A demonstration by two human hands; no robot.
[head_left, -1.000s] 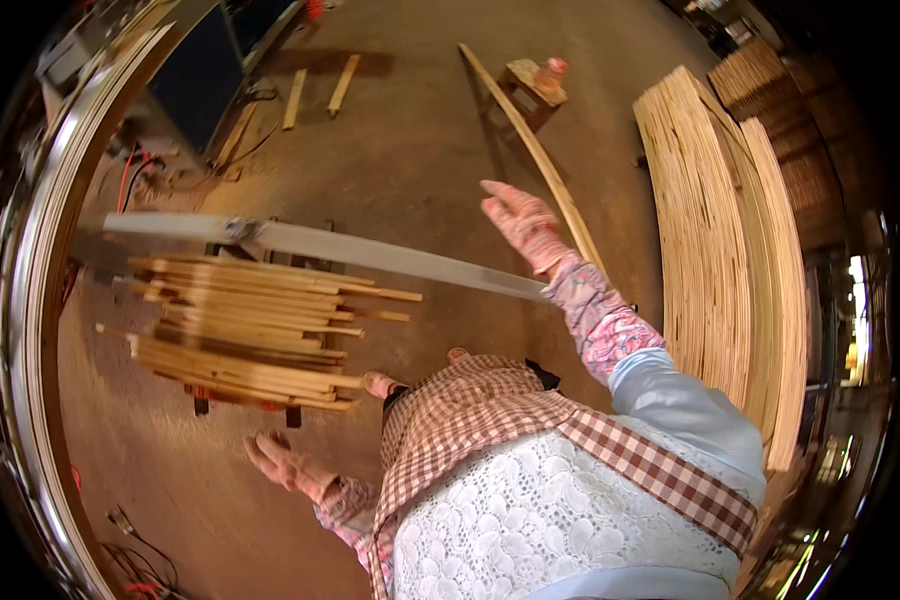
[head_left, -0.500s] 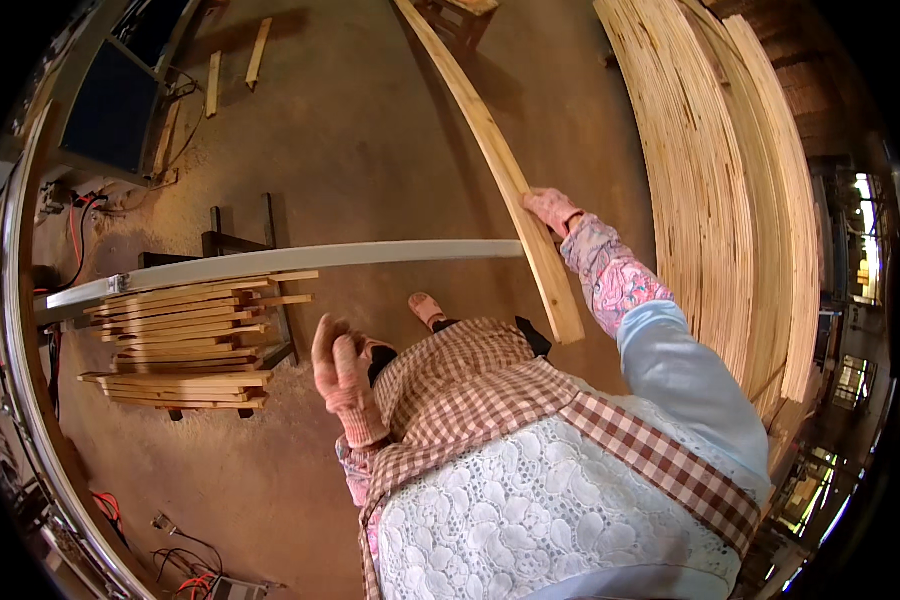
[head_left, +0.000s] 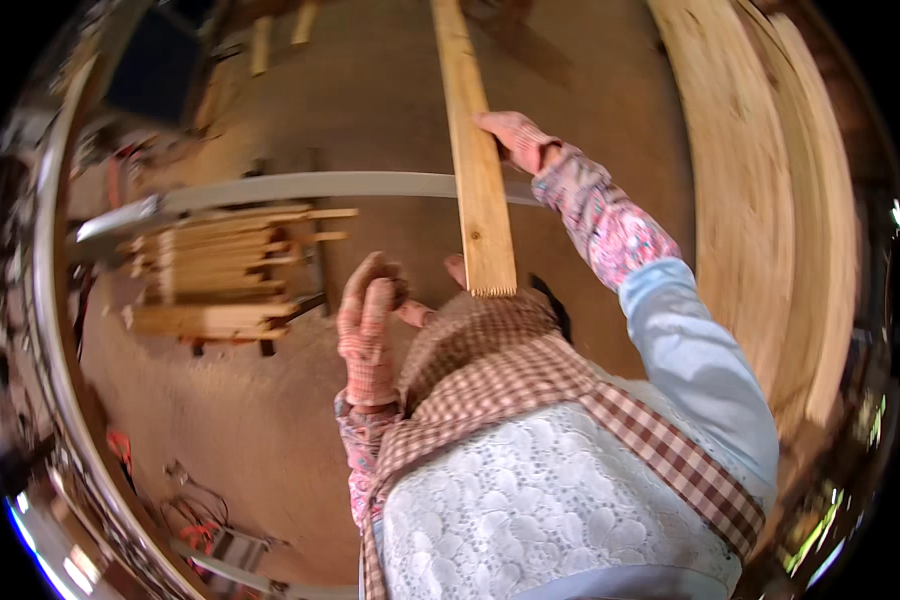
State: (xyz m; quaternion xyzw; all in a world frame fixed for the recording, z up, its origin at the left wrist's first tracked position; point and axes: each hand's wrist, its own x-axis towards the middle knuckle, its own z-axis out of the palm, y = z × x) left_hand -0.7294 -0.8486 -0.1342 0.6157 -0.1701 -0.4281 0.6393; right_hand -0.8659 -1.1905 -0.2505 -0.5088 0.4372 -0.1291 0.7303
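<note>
A long pale wooden board [head_left: 482,200] runs away from my body, its near end finely toothed and reaching the checked apron [head_left: 490,340]. My right hand [head_left: 518,138], in a pink knit glove, grips this board by its right edge, and its far end leaves the view at the top. Off to the left, my left hand [head_left: 367,320], also gloved, is raised beside the apron with its fingers loosely bent and apart. Nothing shows in it. Part of the right hand's fingers is hidden against the board.
A tall stack of long boards [head_left: 740,200] stands on the right. Shorter wooden strips [head_left: 220,265] lie piled on a dark stand at the left. A grey metal rail [head_left: 310,184] crosses behind the board. Cables [head_left: 198,500] lie on the floor at lower left.
My right hand has shifted left and farther from my body, bringing the board round in front of me, more in line with my body. My left hand has risen slightly. The view has also shifted.
</note>
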